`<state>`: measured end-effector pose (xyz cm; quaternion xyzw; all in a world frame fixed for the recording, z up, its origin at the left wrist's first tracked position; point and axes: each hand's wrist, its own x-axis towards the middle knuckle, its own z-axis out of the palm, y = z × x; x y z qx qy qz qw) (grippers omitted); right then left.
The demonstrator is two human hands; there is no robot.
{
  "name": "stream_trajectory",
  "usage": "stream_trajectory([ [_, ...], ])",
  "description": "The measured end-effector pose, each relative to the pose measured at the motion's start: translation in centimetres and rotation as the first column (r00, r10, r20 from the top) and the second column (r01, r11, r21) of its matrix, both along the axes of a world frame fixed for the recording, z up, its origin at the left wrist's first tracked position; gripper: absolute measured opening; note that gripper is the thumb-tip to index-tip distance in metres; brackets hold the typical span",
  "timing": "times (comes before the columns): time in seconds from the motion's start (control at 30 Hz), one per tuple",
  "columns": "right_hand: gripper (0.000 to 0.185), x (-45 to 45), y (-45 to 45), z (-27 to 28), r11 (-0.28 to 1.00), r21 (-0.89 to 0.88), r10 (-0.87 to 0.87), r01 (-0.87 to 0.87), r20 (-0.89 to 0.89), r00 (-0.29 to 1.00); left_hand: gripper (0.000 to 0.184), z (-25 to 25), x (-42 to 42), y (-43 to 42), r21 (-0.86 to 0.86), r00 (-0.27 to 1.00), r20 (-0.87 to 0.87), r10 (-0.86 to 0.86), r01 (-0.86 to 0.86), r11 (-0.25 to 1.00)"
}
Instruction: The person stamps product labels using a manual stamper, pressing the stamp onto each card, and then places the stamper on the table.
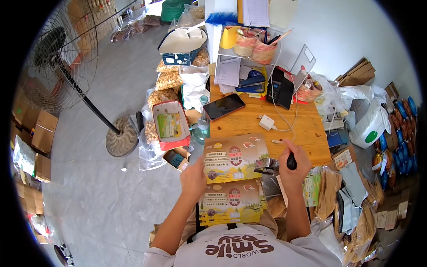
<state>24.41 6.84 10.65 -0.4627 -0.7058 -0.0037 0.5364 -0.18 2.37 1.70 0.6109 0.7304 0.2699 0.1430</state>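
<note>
My left hand (193, 179) is closed at the left edge of a brown and yellow printed sheet (231, 158), which lies on the front of the wooden table. In my right hand (296, 167) is a hand tool with a metal head (267, 165) and a black handle (291, 161); its exact kind I cannot make out. The metal head reaches over the right edge of the sheet. Closer to my body, a stack of matching printed sheets (231, 202) rests by my lap, the edges slightly fanned.
On the wooden table (307, 133) lie a phone (224, 107), a white charger (267, 122) with its cable, and a black desk telephone (280, 89). Left of it stand a red-rimmed box (171, 124) and a floor fan (66, 71). Flattened cardboard and bags (347, 200) crowd the right.
</note>
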Motion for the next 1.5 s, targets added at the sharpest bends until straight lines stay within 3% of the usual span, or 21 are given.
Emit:
stream_trajectory([
  [0.1,0.026,-0.4,0.3,0.5,0.999,0.04,-0.021,0.02,0.017,1.0,0.008,0.1,-0.7,-1.7,0.019,1.0,0.006,0.023,-0.023,1.0],
  [0.17,0.026,-1.0,0.8,0.6,0.997,0.068,-0.031,0.029,0.032,0.999,0.009,-0.5,-1.4,-3.2,0.038,0.982,0.186,0.023,-0.031,0.999],
  [0.2,0.027,-1.3,1.2,0.6,0.993,0.114,0.004,-0.011,0.065,0.998,0.009,-0.8,-1.4,-4.1,0.034,0.983,0.183,0.025,-0.031,0.999],
  [0.27,0.028,-2.2,2.2,0.3,0.986,0.157,0.038,-0.052,0.097,0.995,0.015,-1.5,-1.4,-6.1,-0.14,0.912,0.401,0.08,-0.026,0.99],
  [0.4,0.031,-5.2,4.6,-1.1,0.966,0.179,0.167,-0.185,0.111,0.98,0.021,-2.3,-1.3,-9.7,-0.252,0.968,0.25,-0.024,0.089,0.964],
  [0.47,0.029,-6.9,6.0,-2.1,0.941,0.201,0.247,-0.273,0.144,0.958,0.029,-1.6,-1.4,-10.7,-0.527,0.965,0.088,-0.246,0.255,0.811],
  [0.63,0.027,-9.8,8.6,-4.7,0.917,0.15,0.341,-0.369,0.181,0.922,0.035,1.0,-2.6,-8.8,-0.481,0.973,-0.114,-0.202,0.124,0.868],
  [0.7,0.027,-10.2,9.1,-4.9,0.909,0.136,0.361,-0.394,0.216,0.907,0.03,1.6,-3.1,-6.9,-0.292,0.998,0.007,-0.065,0.065,0.954],
  [0.73,0.027,-10.3,9.2,-4.9,0.911,0.125,0.361,-0.393,0.215,0.907,0.03,1.6,-3.3,-5.9,-0.294,0.998,0.009,-0.063,0.063,0.954],
  [0.83,0.027,-10.4,9.5,-5.2,0.925,0.085,0.347,-0.371,0.209,0.914,0.021,-0.5,-3.7,-2.9,-0.044,0.97,0.241,-0.021,0.033,0.998],
  [0.87,0.027,-10.3,9.4,-5.5,0.935,0.054,0.333,-0.349,0.199,0.922,0.021,-1.0,-3.6,-2.0,-0.052,0.969,0.245,-0.024,0.038,0.998],
  [0.93,0.028,-10.6,9.2,-7.6,0.938,0.055,0.331,-0.342,0.152,0.931,0.024,-1.8,-2.7,-0.5,-0.12,0.833,0.549,0.066,0.0,0.993],
  [1.1,0.027,-10.9,9.2,-7.6,0.939,0.096,0.323,-0.331,0.087,0.942,0.033,-3.5,-1.1,1.8,-0.14,0.802,0.589,0.105,-0.027,0.99],
  [1.2,0.028,-10.2,8.5,-4.6,0.939,0.037,0.338,-0.342,0.082,0.937,0.033,-5.0,-0.7,2.2,-0.145,0.767,0.628,0.13,-0.048,0.988],
  [1.37,0.03,-6.1,5.2,2.3,0.982,0.146,0.128,-0.123,-0.027,0.991,0.025,-6.7,-1.0,2.2,-0.174,0.697,0.699,0.158,-0.048,0.984],
  [1.43,0.031,-5.0,4.3,2.8,0.972,0.224,0.09,-0.078,-0.044,0.995,0.021,-6.0,-1.0,2.3,-0.152,0.752,0.643,0.147,-0.062,0.986],
  [1.5,0.031,-3.7,3.1,2.2,0.982,0.168,0.09,-0.088,-0.008,0.996,0.017,-5.3,-0.6,2.2,-0.137,0.799,0.584,0.143,-0.076,0.988],
])
